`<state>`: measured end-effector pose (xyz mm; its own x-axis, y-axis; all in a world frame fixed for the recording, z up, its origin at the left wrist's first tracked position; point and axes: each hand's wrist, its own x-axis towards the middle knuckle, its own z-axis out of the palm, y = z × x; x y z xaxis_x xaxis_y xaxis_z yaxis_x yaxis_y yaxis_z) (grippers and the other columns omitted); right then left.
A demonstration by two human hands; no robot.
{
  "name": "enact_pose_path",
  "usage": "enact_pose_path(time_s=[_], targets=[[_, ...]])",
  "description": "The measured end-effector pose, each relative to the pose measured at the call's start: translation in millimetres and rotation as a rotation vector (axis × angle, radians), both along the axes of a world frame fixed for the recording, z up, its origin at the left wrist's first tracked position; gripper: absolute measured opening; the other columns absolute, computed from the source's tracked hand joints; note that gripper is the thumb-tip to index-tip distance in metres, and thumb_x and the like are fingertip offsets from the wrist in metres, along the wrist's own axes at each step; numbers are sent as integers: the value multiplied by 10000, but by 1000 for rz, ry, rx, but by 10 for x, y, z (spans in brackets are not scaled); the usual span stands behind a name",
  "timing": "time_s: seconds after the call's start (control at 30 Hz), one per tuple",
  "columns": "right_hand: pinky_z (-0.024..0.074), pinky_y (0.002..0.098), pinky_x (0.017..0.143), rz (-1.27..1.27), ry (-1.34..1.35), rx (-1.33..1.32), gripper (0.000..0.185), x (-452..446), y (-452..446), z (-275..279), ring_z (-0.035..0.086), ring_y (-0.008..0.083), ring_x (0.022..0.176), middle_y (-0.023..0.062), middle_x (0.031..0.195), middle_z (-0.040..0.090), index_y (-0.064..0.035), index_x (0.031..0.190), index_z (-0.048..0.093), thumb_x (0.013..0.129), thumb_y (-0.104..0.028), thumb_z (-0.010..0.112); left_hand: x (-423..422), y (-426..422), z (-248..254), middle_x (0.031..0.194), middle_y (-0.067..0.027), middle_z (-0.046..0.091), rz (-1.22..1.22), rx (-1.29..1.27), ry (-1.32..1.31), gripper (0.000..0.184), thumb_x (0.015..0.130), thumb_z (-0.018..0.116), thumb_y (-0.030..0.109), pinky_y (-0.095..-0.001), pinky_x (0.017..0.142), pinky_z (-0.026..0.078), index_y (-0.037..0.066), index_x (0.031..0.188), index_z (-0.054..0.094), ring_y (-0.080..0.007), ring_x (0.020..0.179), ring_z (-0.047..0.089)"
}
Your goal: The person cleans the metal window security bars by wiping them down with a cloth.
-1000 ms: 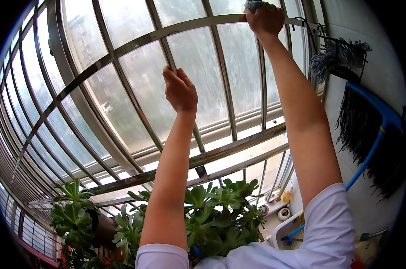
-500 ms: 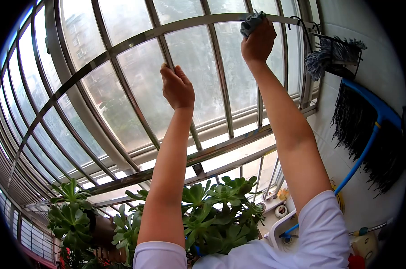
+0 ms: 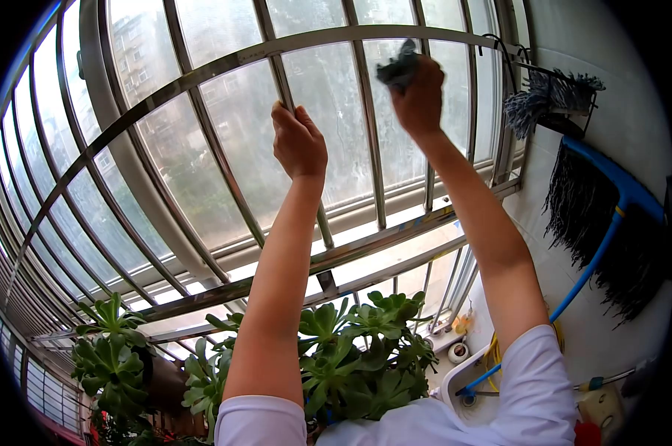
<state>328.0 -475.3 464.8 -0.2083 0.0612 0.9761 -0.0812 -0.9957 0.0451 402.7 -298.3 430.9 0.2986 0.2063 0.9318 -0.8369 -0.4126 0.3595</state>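
Metal window bars [image 3: 221, 160] cross the view in front of hazy glass panes. My left hand [image 3: 299, 143] is closed around one upright bar near the middle, below the curved crossbar [image 3: 306, 40]. My right hand [image 3: 420, 97], slightly blurred, is closed on a dark grey crumpled cloth [image 3: 399, 67], which sticks out to the left of the fingers. The cloth is just below the crossbar, between two upright bars. Whether it touches a bar or the glass, I cannot tell.
Succulent plants [image 3: 365, 349] stand below my arms, with another potted one [image 3: 113, 357] at the lower left. A black mop with a blue head [image 3: 625, 186] and a grey mop [image 3: 547, 100] hang along the right wall. A white basin [image 3: 455, 383] sits lower right.
My right hand has come down and to the left from the crossbar with the cloth, which now shows more fully. My left hand keeps its hold on the same bar.
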Motion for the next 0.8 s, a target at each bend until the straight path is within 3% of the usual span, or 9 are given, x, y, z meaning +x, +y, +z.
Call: enact_pose_path(time_s=[0.07, 0.2, 0.3, 0.47, 0.53, 0.6, 0.63, 0.7, 0.8], targets=[[370, 453, 956, 135, 103, 28, 633, 189, 398, -17, 429, 374, 1097, 205, 1098, 473, 14, 1157, 412, 658, -183, 748, 8, -5, 1, 984, -220, 588, 25, -1, -27, 273, 943, 442, 191, -509, 633, 476, 13, 1136, 366, -435, 787, 593], [534, 426, 722, 46, 249, 385, 499, 447, 613, 254, 600, 357, 891, 222, 1030, 534, 2, 1054, 406, 737, -237, 710, -3, 17, 14, 929, -240, 586, 43, 44, 10, 293, 940, 454, 213, -530, 640, 453, 20, 1133, 347, -455, 798, 581], [533, 445, 735, 68, 466, 574, 494, 329, 594, 440, 650, 332, 876, 175, 950, 628, -26, 1049, 425, 794, -379, 657, 10, 77, 29, 1103, -267, 542, 28, 154, 74, 331, 933, 466, 197, -518, 700, 486, 6, 1167, 331, -453, 858, 596], [530, 438, 761, -76, 748, 516, 497, 114, 564, 544, 644, 316, 925, 177, 985, 642, -22, 1102, 466, 817, -390, 639, -176, 362, 180, 1200, -246, 469, -67, 469, 423, 555, 916, 479, 207, -496, 825, 459, 54, 1320, 130, -433, 967, 572], [529, 429, 772, -128, 870, 484, 488, -72, 627, 485, 627, 315, 966, 176, 1033, 621, -17, 1114, 476, 819, -370, 640, -231, 468, 163, 1244, -223, 437, 3, 553, 492, 532, 917, 479, 267, -457, 873, 454, 36, 1316, 213, -402, 1030, 555], [523, 408, 795, -296, 751, 265, 488, -138, 633, 315, 535, 323, 1097, 174, 1144, 524, -5, 1143, 479, 802, -300, 665, -218, 561, 169, 1252, -213, 430, 80, 587, 465, 496, 925, 466, 305, -450, 890, 449, 21, 1292, 293, -398, 1051, 545], [493, 405, 845, -157, 622, 184, 491, -177, 657, 261, 448, 336, 1153, 161, 1190, 436, -3, 1145, 477, 760, -214, 699, -253, 647, 222, 1250, -224, 430, -49, 531, 527, 501, 935, 436, 377, -426, 885, 452, 17, 1268, 335, -392, 1047, 549], [457, 419, 882, -9, 302, -13, 473, -185, 781, 213, 458, 337, 1118, 154, 1175, 446, -20, 1117, 483, 732, -168, 713, -270, 834, 361, 1250, -216, 432, -459, 398, 661, 627, 904, 419, 546, -410, 887, 447, 37, 1267, 389, -353, 1064, 531], [405, 433, 926, 172, 201, -185, 452, -208, 1284, 353, 461, 342, 1082, 155, 1168, 452, -38, 1093, 476, 712, -141, 696, -516, 1055, 565, 1261, -183, 441, -981, 175, 802, 801, 815, 440, 713, -462, 860, 455, 101, 1329, 383, -298, 1090, 503]])
